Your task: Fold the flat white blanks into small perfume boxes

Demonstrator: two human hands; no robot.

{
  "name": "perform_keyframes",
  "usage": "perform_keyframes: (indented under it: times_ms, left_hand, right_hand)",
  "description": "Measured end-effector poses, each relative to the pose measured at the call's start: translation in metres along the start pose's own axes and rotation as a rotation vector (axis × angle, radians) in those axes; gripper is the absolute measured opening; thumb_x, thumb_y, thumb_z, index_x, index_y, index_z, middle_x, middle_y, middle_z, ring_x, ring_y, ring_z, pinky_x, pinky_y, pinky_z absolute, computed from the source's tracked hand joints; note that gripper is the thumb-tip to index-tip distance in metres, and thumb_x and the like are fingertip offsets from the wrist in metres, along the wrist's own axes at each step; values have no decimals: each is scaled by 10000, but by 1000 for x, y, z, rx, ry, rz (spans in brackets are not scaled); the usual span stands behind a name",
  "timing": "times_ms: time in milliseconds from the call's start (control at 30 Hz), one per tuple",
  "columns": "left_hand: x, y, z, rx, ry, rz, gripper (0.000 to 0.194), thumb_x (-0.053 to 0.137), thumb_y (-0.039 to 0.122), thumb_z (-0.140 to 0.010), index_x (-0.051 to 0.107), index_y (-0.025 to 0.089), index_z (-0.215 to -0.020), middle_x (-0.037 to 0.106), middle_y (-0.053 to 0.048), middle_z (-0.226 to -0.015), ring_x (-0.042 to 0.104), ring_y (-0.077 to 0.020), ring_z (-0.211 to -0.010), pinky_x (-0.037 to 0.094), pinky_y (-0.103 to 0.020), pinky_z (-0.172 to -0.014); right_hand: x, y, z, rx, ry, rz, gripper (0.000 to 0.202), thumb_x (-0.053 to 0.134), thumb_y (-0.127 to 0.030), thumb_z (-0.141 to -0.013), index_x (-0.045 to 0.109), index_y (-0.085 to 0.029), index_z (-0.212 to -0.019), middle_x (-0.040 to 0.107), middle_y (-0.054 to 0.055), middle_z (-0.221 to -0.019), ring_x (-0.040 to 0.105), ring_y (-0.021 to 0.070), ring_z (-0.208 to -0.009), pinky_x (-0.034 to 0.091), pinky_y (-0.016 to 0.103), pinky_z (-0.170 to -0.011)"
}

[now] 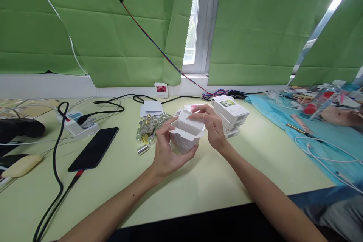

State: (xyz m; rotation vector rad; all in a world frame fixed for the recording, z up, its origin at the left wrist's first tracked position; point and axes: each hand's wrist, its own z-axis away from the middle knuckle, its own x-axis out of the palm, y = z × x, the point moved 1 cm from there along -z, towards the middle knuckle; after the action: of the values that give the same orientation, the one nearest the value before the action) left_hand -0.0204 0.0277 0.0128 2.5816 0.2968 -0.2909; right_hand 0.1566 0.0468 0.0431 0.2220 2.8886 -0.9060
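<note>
A small white cardboard box (184, 136), its top end open, is held above the table by my left hand (167, 151), with fingers and thumb wrapped round its sides. At the box's raised flap is my right hand (211, 124), its fingers bent and touching the flap; whether they pinch it is hard to see. Behind my left hand lies a cluster of glass bottles (149, 124) with silver and gold caps. One silver cap (143, 149) rests on its side in front of them. Just beyond my right hand, white boxes (231, 109) stand stacked.
A folded white paper (151, 107) and a small box with a pink picture (161, 90) are at the back. To the left lie a black phone (93, 149), cables and a power strip (78, 124). Another person's hand (340, 115) is at far right, over blue plastic sheeting (272, 115).
</note>
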Motion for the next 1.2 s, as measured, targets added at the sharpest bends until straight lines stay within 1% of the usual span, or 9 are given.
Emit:
perform_keyframes:
  times_ms: [67, 167, 333, 433, 633, 800, 933, 1067, 1200]
  left_hand:
    - [0, 1, 0, -4, 2, -4, 752, 865, 225, -689, 335, 285, -1219, 496, -172, -1409, 574, -318, -1294, 582, -405, -800]
    - [0, 2, 0, -23, 2, 1, 747, 864, 238, -693, 328, 292, -1210, 478, -168, -1426, 549, -325, -1327, 578, -424, -829]
    - [0, 1, 1, -58, -20, 0, 752, 863, 256, -701, 316, 304, -1215, 461, -166, -1449, 538, -323, -1339, 580, -439, -838]
    - [1, 0, 3, -58, -27, 0, 748, 862, 243, -696, 321, 297, -1210, 470, -178, -1444, 532, -335, -1350, 585, -434, -828]
    - [4, -1, 6, -74, -96, -25, 740, 852, 270, -719, 331, 287, -1243, 456, -182, -1468, 508, -335, -1384, 591, -441, -871]
    - [3, -1, 6, -115, -131, -41, 739, 850, 277, -730, 335, 286, -1259, 441, -183, -1500, 522, -329, -1374, 579, -448, -897]
    - [3, 1, 4, -133, -143, -75, 695, 847, 274, -738, 375, 290, -1248, 425, -168, -1504, 502, -328, -1385, 568, -457, -924]
    - [4, 5, 2, -150, -164, -115, 602, 818, 304, -786, 410, 298, -1229, 420, -146, -1473, 465, -325, -1406, 569, -470, -941]
    - [3, 5, 4, -155, -155, -158, 583, 808, 280, -794, 422, 299, -1230, 389, -145, -1481, 434, -340, -1425, 550, -516, -982]
  right_hand:
    - [-1, -1, -1, 31, -3, -6, 536, 341, -481, -1070, 798, -216, -978, 647, 104, -1092, 638, 248, -1093, 524, 433, -926]
    - [-1, -2, -3, 50, 7, 29, 553, 329, -509, -1069, 787, -210, -980, 662, 96, -1036, 638, 247, -1100, 531, 409, -894]
    - [1, -4, -2, 109, -38, 58, 520, 330, -521, -1068, 742, -207, -1017, 730, 83, -1017, 663, 229, -988, 530, 390, -856]
    - [2, -4, -2, 178, -55, 0, 460, 409, -527, -1044, 733, -204, -1001, 756, 69, -1025, 677, 203, -915, 532, 332, -758]
    - [2, -1, -5, 228, -8, -109, 210, 619, -385, -935, 733, -209, -950, 757, 39, -937, 674, 169, -838, 521, 279, -698]
    - [2, -1, -5, 370, 19, -217, 159, 662, -336, -855, 720, -207, -927, 702, 11, -816, 591, 122, -631, 441, 241, -529]
    - [1, -1, -4, 471, 29, -293, 126, 657, -310, -843, 700, -216, -914, 596, -40, -658, 458, 84, -496, 334, 216, -426]
    - [2, 0, -3, 509, 59, -320, 105, 652, -287, -824, 685, -212, -890, 475, -77, -543, 370, 72, -440, 286, 208, -387]
    - [3, 0, -3, 516, 72, -319, 101, 650, -291, -800, 653, -214, -864, 457, -87, -513, 368, 71, -410, 301, 212, -376]
